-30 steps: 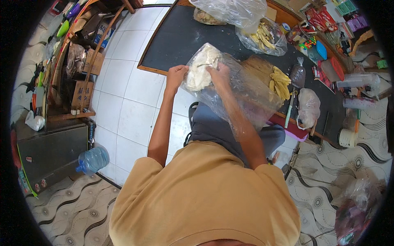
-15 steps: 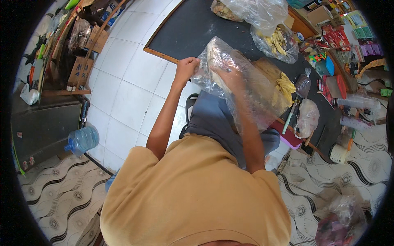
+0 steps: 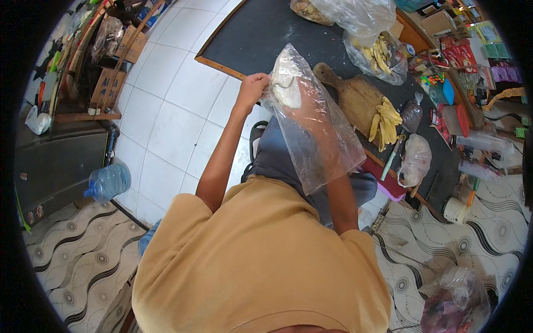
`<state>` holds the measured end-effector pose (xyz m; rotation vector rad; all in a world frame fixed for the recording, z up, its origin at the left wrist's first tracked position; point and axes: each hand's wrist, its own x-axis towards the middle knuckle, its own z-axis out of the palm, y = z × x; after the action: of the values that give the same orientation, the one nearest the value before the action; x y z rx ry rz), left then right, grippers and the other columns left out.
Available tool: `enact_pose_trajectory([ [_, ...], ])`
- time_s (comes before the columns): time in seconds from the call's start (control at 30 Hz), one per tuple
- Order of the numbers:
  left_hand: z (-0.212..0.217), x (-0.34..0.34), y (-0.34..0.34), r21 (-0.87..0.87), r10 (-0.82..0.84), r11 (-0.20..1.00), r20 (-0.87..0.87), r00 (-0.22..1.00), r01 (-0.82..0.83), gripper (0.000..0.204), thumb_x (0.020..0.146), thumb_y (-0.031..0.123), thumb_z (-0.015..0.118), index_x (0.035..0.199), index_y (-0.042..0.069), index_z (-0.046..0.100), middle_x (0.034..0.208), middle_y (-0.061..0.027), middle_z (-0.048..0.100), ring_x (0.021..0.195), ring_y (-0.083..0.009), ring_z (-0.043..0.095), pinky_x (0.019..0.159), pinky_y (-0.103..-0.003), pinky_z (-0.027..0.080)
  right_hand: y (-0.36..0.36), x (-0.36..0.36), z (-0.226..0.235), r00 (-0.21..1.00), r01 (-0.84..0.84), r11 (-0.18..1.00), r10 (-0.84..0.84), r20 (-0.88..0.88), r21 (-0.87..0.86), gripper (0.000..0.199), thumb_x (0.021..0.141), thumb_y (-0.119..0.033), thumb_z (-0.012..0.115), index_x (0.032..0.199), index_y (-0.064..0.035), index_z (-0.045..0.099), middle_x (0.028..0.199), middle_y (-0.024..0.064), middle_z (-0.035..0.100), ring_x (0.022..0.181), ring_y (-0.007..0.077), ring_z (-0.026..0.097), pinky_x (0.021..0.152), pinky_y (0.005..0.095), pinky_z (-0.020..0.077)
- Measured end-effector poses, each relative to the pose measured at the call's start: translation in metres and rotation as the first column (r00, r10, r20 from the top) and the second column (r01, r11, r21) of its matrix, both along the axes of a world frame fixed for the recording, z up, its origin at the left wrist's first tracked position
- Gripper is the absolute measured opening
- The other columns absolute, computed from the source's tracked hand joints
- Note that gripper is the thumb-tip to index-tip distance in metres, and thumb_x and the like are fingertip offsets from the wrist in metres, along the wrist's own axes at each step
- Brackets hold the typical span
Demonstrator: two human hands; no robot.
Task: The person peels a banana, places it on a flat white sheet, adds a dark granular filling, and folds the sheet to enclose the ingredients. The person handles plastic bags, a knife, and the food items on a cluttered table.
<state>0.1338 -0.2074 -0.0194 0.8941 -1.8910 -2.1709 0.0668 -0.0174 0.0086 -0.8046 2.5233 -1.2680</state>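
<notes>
Spreading across the upper half of the view, a dark mat lies on the white tiled floor, and the person sits at its near edge in an ochre shirt. Over the lap hangs a large clear plastic bag, held up above the knees, with a pale lump of dough in its upper end. The left hand pinches the bag's top left edge, fingers curled shut on the plastic. The right hand is inside the bag, seen blurrily through the film; how far its fingers are open cannot be told. Just beyond the bag a wooden cutting board rests on the mat, with a heap of yellow peeled banana pieces on its right end. Farther back sits another clear bag of banana pieces. A blue water jug lies on the floor, well apart to the left.
</notes>
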Motion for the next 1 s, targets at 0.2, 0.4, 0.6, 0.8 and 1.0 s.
enact_pose_trajectory([
  [0.2, 0.004, -0.002, 0.0, 0.012, 0.001, 1.0, -0.019, 1.0, -0.001, 0.022, 0.09, 0.016, 0.059, 0.09, -0.002, 0.071, 0.072, -0.0004, 0.063, 0.063, -0.0081, 0.055, 0.057, -0.023, 0.044, 0.004, -0.006, -0.012, 0.998, 0.007, 0.999, -0.005, 0.056, -0.048, 0.058, 0.083, -0.035, 0.072, 0.127, -0.0012, 0.058, 0.128, 0.0195, 0.057, 0.119, 0.0309, 0.053, 0.101, 0.0423, 0.042],
  [0.4, 0.017, -0.006, -0.001, -0.026, -0.01, 1.0, -0.053, 0.999, 0.009, 0.022, 0.092, 0.016, 0.059, 0.092, -0.002, 0.073, 0.074, -0.0006, 0.065, 0.064, -0.0073, 0.055, 0.059, -0.023, 0.044, 0.009, -0.019, -0.016, 0.992, 0.08, 0.994, -0.072, 0.107, -0.076, 0.054, 0.087, -0.036, 0.067, 0.127, -0.001, 0.058, 0.128, 0.0189, 0.057, 0.118, 0.0304, 0.054, 0.101, 0.0422, 0.0418],
  [0.6, 0.022, -0.007, 0.0, -0.02, -0.004, 1.0, -0.04, 0.999, 0.003, 0.022, 0.092, 0.016, 0.06, 0.094, -0.002, 0.073, 0.076, -0.0015, 0.066, 0.065, -0.0075, 0.056, 0.06, -0.023, 0.044, 0.013, -0.015, -0.01, 0.989, 0.1, 0.99, -0.088, 0.122, -0.099, 0.051, 0.091, -0.036, 0.063, 0.127, -0.0008, 0.058, 0.127, 0.0183, 0.057, 0.118, 0.0299, 0.054, 0.101, 0.042, 0.0416],
  [0.8, 0.02, -0.009, 0.001, -0.013, 0.016, 1.0, -0.022, 1.0, -0.017, 0.023, 0.091, 0.017, 0.061, 0.095, -0.003, 0.073, 0.074, -0.0011, 0.065, 0.065, -0.0081, 0.055, 0.06, -0.024, 0.044, 0.023, -0.021, -0.045, 0.987, 0.152, 0.97, -0.141, 0.071, -0.19, 0.048, 0.094, -0.037, 0.059, 0.127, -0.0006, 0.058, 0.126, 0.0177, 0.057, 0.117, 0.0294, 0.054, 0.102, 0.0419, 0.0414],
  [1.0, 0.019, -0.007, 0.0, -0.062, 0.067, 0.996, -0.019, 0.998, -0.068, 0.022, 0.091, 0.018, 0.062, 0.092, -0.002, 0.072, 0.073, -0.0002, 0.063, 0.065, -0.0081, 0.055, 0.059, -0.024, 0.044, 0.024, -0.019, 0.018, 0.867, 0.307, 0.941, -0.216, 0.45, -0.14, 0.045, 0.097, -0.035, 0.055, 0.124, 0.0013, 0.059, 0.112, 0.0185, 0.063, 0.107, 0.0304, 0.059, 0.096, 0.0412, 0.0436],
])
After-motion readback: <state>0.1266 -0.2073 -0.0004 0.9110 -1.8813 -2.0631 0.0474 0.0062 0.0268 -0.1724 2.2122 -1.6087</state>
